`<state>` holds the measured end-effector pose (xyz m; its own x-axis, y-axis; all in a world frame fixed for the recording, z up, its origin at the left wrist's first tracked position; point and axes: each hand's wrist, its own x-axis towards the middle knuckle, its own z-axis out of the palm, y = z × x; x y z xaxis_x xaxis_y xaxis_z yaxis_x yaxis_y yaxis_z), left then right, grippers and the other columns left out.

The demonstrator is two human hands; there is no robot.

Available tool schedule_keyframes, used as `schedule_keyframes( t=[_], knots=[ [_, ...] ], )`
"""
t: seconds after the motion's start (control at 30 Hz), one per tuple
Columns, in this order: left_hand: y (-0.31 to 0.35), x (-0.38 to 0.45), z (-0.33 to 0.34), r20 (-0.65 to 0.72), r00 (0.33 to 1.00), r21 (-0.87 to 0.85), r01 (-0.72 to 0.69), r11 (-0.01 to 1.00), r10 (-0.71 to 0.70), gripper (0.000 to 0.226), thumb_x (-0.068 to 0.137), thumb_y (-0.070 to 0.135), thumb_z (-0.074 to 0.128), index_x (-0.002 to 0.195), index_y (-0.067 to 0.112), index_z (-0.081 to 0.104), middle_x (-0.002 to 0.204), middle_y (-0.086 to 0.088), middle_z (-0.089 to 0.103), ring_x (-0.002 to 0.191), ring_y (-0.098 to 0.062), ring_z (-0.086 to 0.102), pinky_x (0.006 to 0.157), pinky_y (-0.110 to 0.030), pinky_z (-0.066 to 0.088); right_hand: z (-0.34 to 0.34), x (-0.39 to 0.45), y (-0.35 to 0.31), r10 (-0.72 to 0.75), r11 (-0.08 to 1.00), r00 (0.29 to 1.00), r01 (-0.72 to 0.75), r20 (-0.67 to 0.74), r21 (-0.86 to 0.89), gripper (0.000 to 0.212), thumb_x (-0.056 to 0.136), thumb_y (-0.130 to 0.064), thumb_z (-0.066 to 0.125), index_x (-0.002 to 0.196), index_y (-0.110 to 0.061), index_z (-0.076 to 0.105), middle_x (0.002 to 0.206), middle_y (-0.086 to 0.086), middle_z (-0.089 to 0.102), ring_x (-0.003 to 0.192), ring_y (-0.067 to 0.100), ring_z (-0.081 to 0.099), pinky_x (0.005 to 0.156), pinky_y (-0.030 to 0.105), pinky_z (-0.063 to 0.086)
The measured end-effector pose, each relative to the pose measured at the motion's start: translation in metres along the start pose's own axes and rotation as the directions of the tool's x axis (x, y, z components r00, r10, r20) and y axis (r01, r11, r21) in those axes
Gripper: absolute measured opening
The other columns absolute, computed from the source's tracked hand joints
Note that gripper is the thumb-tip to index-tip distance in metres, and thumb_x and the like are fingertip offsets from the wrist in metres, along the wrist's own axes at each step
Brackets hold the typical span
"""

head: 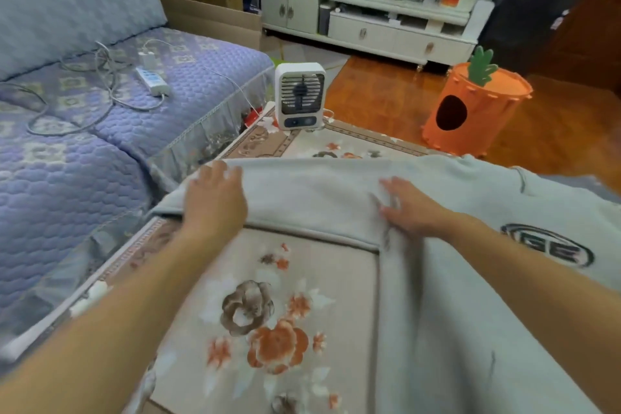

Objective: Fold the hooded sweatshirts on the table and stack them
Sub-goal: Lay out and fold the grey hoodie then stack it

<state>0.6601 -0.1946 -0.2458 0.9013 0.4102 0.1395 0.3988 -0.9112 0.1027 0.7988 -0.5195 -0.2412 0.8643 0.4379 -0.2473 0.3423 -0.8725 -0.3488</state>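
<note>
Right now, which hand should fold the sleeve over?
Probably the left hand. It lies flat on the far end of the sleeve, so it could carry it across. The right hand sits where the sleeve meets the sweatshirt body, well placed to hold the fold.

A grey sweatshirt [470, 212] lies across the far and right edges of the floral table [285, 279]. The left hand [215, 198] rests flat on its sleeve [302, 198] near the left edge; the right hand [410, 208] presses where sleeve meets body. A small fan [300, 96] stands at the far edge.
</note>
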Motion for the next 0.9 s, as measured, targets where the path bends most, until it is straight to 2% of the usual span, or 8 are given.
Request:
schedule_keyframes(
  t=[0.1, 0.2, 0.37, 0.47, 0.6, 0.73, 0.83, 0.9],
  knots=[
    [0.076, -0.094, -0.012, 0.218, 0.965, -0.356, -0.058, 0.933, 0.143, 0.035, 0.099, 0.033, 0.047, 0.132, 0.027, 0.056, 0.124, -0.004, 0.063, 0.117, -0.031, 0.058, 0.095, -0.039, 0.048, 0.025, -0.096, 0.019, -0.058, 0.998, 0.995, 0.055, -0.077, -0.041, 0.057, 0.099, -0.031, 0.06, 0.152, -0.023, 0.04, 0.163, 0.008, 0.025, 0.15, 0.026, 0.024, 0.12, 0.03, 0.013],
    [0.127, -0.195, -0.015, 0.403, 0.872, -0.422, -0.094, 0.902, 0.279, 0.039, 0.1, 0.048, 0.045, 0.133, 0.03, 0.05, 0.125, 0.001, 0.065, 0.118, -0.025, 0.06, 0.087, -0.034, 0.045, 0.034, -0.209, 0.071, 0.149, 0.989, 0.969, -0.151, -0.199, 0.004, 0.049, 0.096, -0.027, 0.064, 0.143, -0.02, 0.054, 0.156, 0.01, 0.038, 0.144, 0.031, 0.033, 0.118, 0.033, 0.019],
    [0.154, -0.303, -0.014, 0.355, 0.897, -0.322, -0.147, 0.935, 0.263, 0.05, 0.099, 0.048, 0.048, 0.139, 0.019, 0.038, 0.122, -0.005, 0.058, 0.113, -0.03, 0.059, 0.086, -0.042, 0.05, 0.043, -0.402, 0.19, 0.573, 0.77, 0.675, -0.637, -0.464, 0.025, 0.046, 0.082, -0.024, 0.051, 0.114, 0.005, 0.067, 0.117, 0.036, 0.06, 0.105, 0.054, 0.059, 0.095, 0.058, 0.045],
    [0.156, -0.341, -0.019, 0.353, 0.926, -0.289, -0.029, 0.957, 0.135, 0.034, 0.1, 0.043, 0.047, 0.121, 0.017, 0.044, 0.108, -0.008, 0.065, 0.104, -0.034, 0.064, 0.079, -0.042, 0.05, 0.057, -0.483, 0.227, 0.774, 0.573, 0.509, -0.817, -0.375, 0.074, 0.038, 0.095, -0.027, 0.056, 0.121, 0.001, 0.057, 0.131, 0.035, 0.05, 0.119, 0.052, 0.047, 0.104, 0.056, 0.038],
    [0.148, -0.344, -0.017, 0.404, 0.914, -0.359, 0.136, 0.923, 0.023, 0.028, 0.103, 0.037, 0.047, 0.088, 0.013, 0.046, 0.083, -0.004, 0.053, 0.097, -0.037, 0.061, 0.072, -0.038, 0.038, 0.059, -0.517, 0.251, 0.924, 0.361, 0.297, -0.883, -0.24, 0.299, 0.059, 0.099, -0.041, 0.046, 0.137, 0.004, 0.047, 0.141, 0.033, 0.044, 0.129, 0.047, 0.042, 0.105, 0.049, 0.035],
    [0.125, -0.336, -0.04, 0.377, 0.919, -0.661, 0.351, 0.663, -0.111, 0.03, 0.104, 0.028, 0.051, 0.085, 0.004, 0.054, 0.082, -0.015, 0.058, 0.073, -0.027, 0.054, 0.06, -0.037, 0.035, 0.049, -0.53, 0.24, 0.853, 0.502, 0.503, -0.714, -0.141, 0.489, 0.024, 0.095, -0.024, 0.063, 0.097, 0.0, 0.065, 0.102, 0.024, 0.067, 0.088, 0.035, 0.063, 0.07, 0.038, 0.045],
    [0.099, -0.334, -0.04, 0.262, 0.956, -0.564, 0.26, 0.784, -0.128, 0.029, 0.102, 0.032, 0.056, 0.09, 0.006, 0.049, 0.083, -0.016, 0.059, 0.072, -0.03, 0.051, 0.066, -0.044, 0.037, 0.056, -0.542, 0.222, 0.799, 0.542, 0.584, -0.6, -0.14, 0.589, 0.016, 0.092, -0.023, 0.067, 0.093, -0.008, 0.063, 0.091, 0.014, 0.068, 0.08, 0.029, 0.063, 0.065, 0.036, 0.047],
    [0.094, -0.336, -0.037, 0.334, 0.938, -0.442, 0.241, 0.864, -0.091, 0.03, 0.1, 0.036, 0.059, 0.111, 0.01, 0.049, 0.106, -0.017, 0.064, 0.091, -0.036, 0.058, 0.078, -0.045, 0.04, 0.066, -0.543, 0.215, 0.805, 0.541, 0.583, -0.642, -0.112, 0.543, 0.022, 0.093, -0.025, 0.063, 0.105, -0.007, 0.06, 0.105, 0.017, 0.066, 0.088, 0.032, 0.061, 0.071, 0.039, 0.046]
  ],
)
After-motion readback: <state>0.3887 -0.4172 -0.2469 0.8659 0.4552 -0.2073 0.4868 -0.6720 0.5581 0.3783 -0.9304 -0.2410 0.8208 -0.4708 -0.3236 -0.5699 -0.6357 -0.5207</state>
